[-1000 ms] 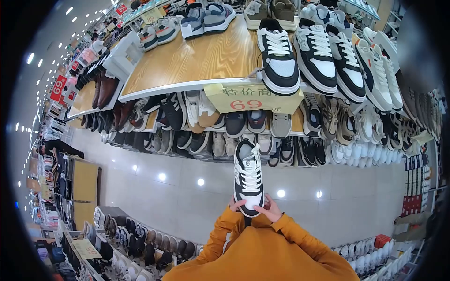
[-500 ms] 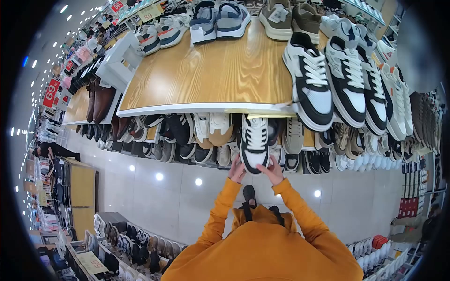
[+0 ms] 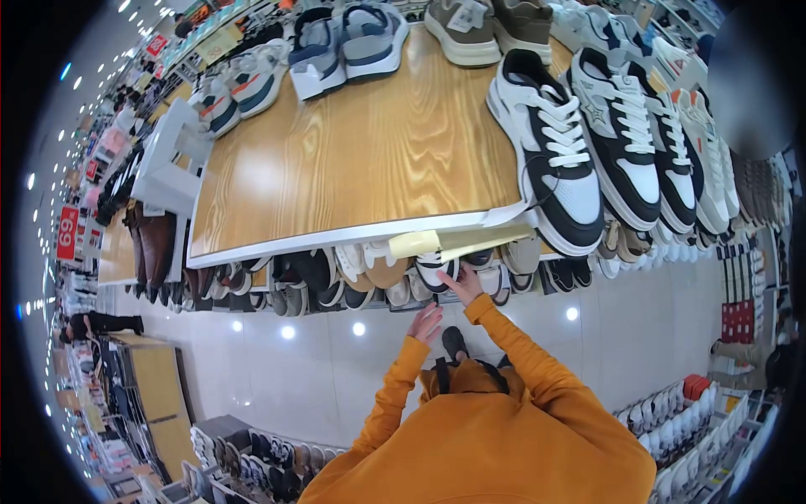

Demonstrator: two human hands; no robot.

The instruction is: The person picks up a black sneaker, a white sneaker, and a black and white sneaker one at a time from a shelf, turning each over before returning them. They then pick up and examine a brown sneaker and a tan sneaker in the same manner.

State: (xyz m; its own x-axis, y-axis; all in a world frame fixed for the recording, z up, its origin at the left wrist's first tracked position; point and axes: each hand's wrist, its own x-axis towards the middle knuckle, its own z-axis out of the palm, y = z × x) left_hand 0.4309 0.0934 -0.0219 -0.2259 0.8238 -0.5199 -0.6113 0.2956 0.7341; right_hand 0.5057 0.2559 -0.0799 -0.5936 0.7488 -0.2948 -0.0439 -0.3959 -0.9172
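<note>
Black-and-white lace-up sneaker [image 3: 438, 270] goes onto the lower shelf [image 3: 369, 290] under the wooden worktop [image 3: 369, 151].

A second ago both hands held the sneaker up in front of the chest; now it sits toe-out among the shelved shoes, so the placing looks nearly done. The right hand [image 3: 463, 284] touches its toe, fingers loosely around it; the left hand [image 3: 426, 322] hangs just below, open and empty. Just above the hands a yellow price tag [image 3: 457, 242] curls edge-on, unreadable; far left, a red sign [image 3: 67, 233] reads "69".
</note>
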